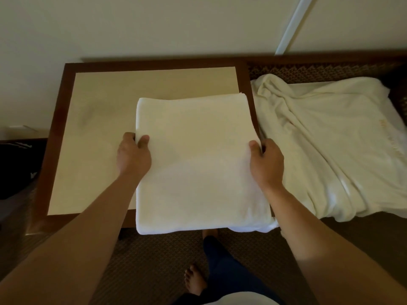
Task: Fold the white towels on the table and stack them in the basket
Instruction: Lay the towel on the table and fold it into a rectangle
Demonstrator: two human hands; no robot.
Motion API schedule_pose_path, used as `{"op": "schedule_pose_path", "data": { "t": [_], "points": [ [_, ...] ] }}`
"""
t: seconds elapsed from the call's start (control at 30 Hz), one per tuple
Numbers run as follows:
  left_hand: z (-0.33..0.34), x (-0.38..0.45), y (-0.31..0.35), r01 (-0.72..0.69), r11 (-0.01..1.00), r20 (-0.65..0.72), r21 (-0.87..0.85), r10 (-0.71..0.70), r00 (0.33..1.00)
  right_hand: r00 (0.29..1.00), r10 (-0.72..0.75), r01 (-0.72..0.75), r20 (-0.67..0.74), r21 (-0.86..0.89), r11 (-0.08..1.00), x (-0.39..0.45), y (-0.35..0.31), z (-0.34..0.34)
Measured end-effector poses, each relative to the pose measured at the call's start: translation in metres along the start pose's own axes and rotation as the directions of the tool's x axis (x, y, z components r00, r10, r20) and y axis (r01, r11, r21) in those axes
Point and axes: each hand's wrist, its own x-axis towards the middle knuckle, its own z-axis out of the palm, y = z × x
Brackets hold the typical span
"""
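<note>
1. Left hand (133,156): gripping the left edge of a folded white towel (198,164), thumb on top of the cloth, fingers curled under the edge.
2. Right hand (265,164): gripping the opposite, right edge of the same towel, thumb on top, fingers wrapped round the side.
3. Between both hands: folded towel, roughly square and several layers thick, far edge beyond the thumbs, near edge hanging past the table's front rim toward the body.
4. Beneath and to the left of the left hand: table (92,133) with a pale top and dark wooden border; whether the towel lies flat on it or is lifted slightly cannot be told.
5. Just right of the right hand: loose, crumpled white towel (326,146), unfolded, spread over a raised surface beside the table, its near-left corner close to the folded towel's lower right corner.
6. Beyond that crumpled towel: dark woven rim (319,70), patterned; whether part of a basket cannot be told.
7. Below the hands, near the body: bare foot (195,280) and dark trouser leg (222,267) on patterned brown carpet (154,265).
8. Far beyond the hands: plain pale wall (154,25).
</note>
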Motion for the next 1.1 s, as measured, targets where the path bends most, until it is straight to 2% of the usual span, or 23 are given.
{"op": "schedule_pose_path", "data": {
  "t": [0.13,0.23,0.33,0.43,0.5,0.57,0.7,0.77,0.8,0.83,0.87,0.9,0.93,1.0,1.1],
  "points": [
    [0.01,-0.008,-0.004,-0.088,0.988,-0.039,0.125,0.094,0.995,0.997,0.016,-0.026,-0.072,-0.132,0.991,-0.004,0.009,0.008],
    [0.01,0.001,0.003,-0.054,0.984,-0.038,0.168,0.061,0.997,0.996,0.085,-0.088,-0.03,-0.144,0.986,0.009,-0.002,0.011],
    [0.006,0.022,0.017,-0.044,0.991,0.001,0.123,0.044,0.999,0.992,0.116,-0.105,0.056,-0.171,0.98,0.038,-0.023,0.011],
    [0.006,0.043,0.029,-0.056,0.996,0.009,0.073,0.056,0.998,0.986,0.125,-0.12,0.113,-0.043,0.992,0.07,-0.039,0.014],
    [0.009,0.051,0.028,-0.078,0.994,-0.025,0.077,0.08,0.996,0.995,0.069,-0.07,0.067,0.026,0.997,0.083,-0.037,0.018],
    [0.014,0.052,0.023,-0.093,0.991,-0.084,0.091,0.101,0.991,1.0,0.009,-0.009,0.022,-0.011,1.0,0.087,-0.029,0.025],
    [0.019,0.049,0.017,-0.119,0.985,-0.159,0.126,0.138,0.978,0.997,-0.028,0.016,-0.066,-0.183,0.983,0.09,-0.034,0.033],
    [0.019,0.044,0.017,-0.17,0.958,-0.239,0.231,0.225,0.945,0.984,-0.153,0.113,-0.092,-0.344,0.932,0.085,-0.036,0.028],
    [0.019,0.038,0.017,-0.242,0.931,-0.248,0.274,0.312,0.917,0.968,-0.248,0.217,-0.022,-0.415,0.883,0.077,-0.037,0.026],
    [0.021,0.032,0.017,-0.343,0.887,-0.196,0.311,0.412,0.89,0.94,-0.319,0.337,0.12,-0.471,0.816,0.068,-0.037,0.026],
    [0.025,0.027,0.016,-0.435,0.832,-0.075,0.343,0.486,0.871,0.898,-0.34,0.439,0.281,-0.504,0.744,0.061,-0.035,0.026],
    [0.03,0.023,0.013,-0.491,0.784,0.069,0.379,0.505,0.86,0.857,-0.31,0.501,0.413,-0.524,0.688,0.057,-0.031,0.028],
    [0.034,0.022,0.011,-0.508,0.757,0.185,0.412,0.476,0.86,0.834,-0.257,0.519,0.488,-0.538,0.664,0.058,-0.026,0.03],
    [0.04,0.032,0.007,-0.487,0.748,0.269,0.451,0.407,0.873,0.84,-0.205,0.493,0.503,-0.548,0.676,0.071,-0.021,0.034],
    [0.041,0.054,0.014,-0.468,0.737,0.27,0.488,0.382,0.884,0.856,-0.204,0.472,0.475,-0.557,0.683,0.101,-0.027,0.039]
  ]
}}
